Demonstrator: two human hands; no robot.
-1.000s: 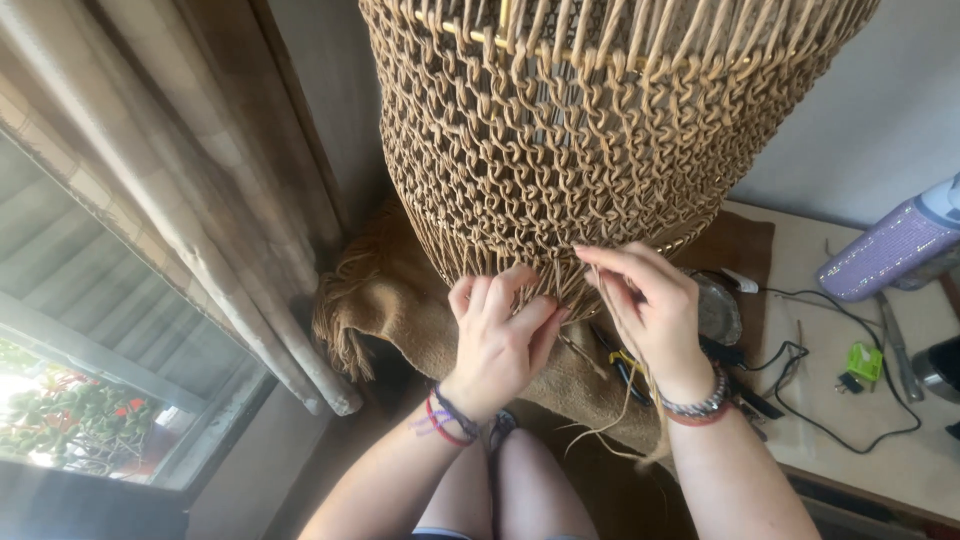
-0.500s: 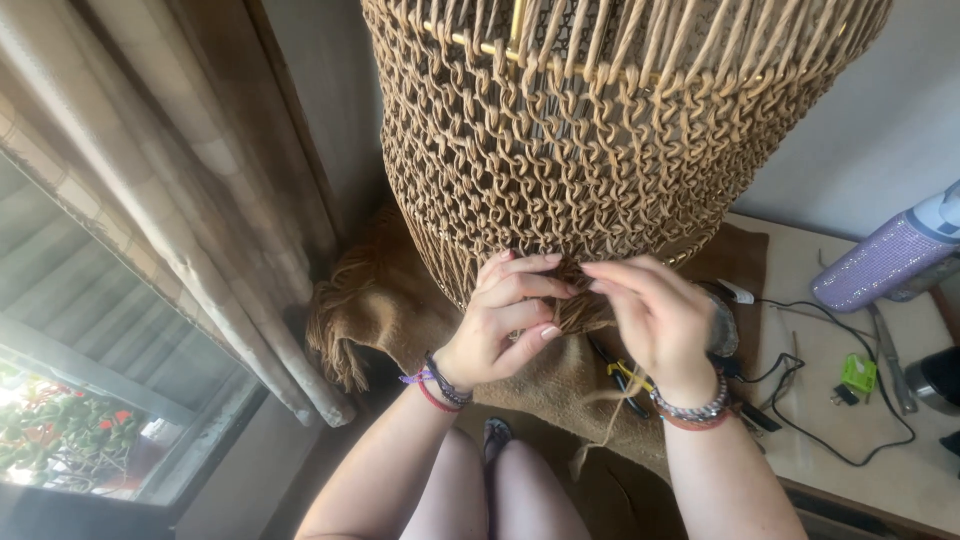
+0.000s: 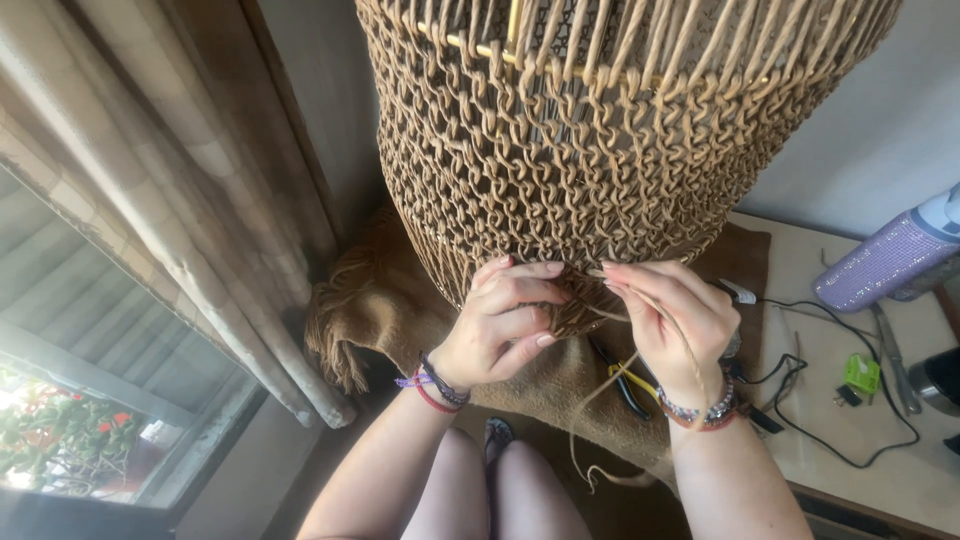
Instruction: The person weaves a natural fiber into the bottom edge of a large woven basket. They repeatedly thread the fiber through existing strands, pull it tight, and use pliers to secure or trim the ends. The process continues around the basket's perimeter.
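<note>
A large hanging piece of knotted tan cord (image 3: 590, 150) fills the upper middle of the head view. At its lower edge both hands work the loose cord ends. My left hand (image 3: 500, 325) pinches a cord at the bottom row, fingers curled. My right hand (image 3: 670, 315) grips another tan cord strand (image 3: 600, 400) that trails down past my wrist. The two hands almost touch. Both wrists wear bead bracelets.
A brown fringed cloth (image 3: 390, 300) lies under the piece. Pliers with yellow and black handles (image 3: 625, 385) rest on it. At the right a desk (image 3: 880, 450) holds black cables, a sparkly purple bottle (image 3: 885, 260) and a small green object. Curtains (image 3: 150, 190) and a window are at the left.
Both hands have risen from below the fringe to the bottom knotted row and closed together on the cords. The view has shifted slightly.
</note>
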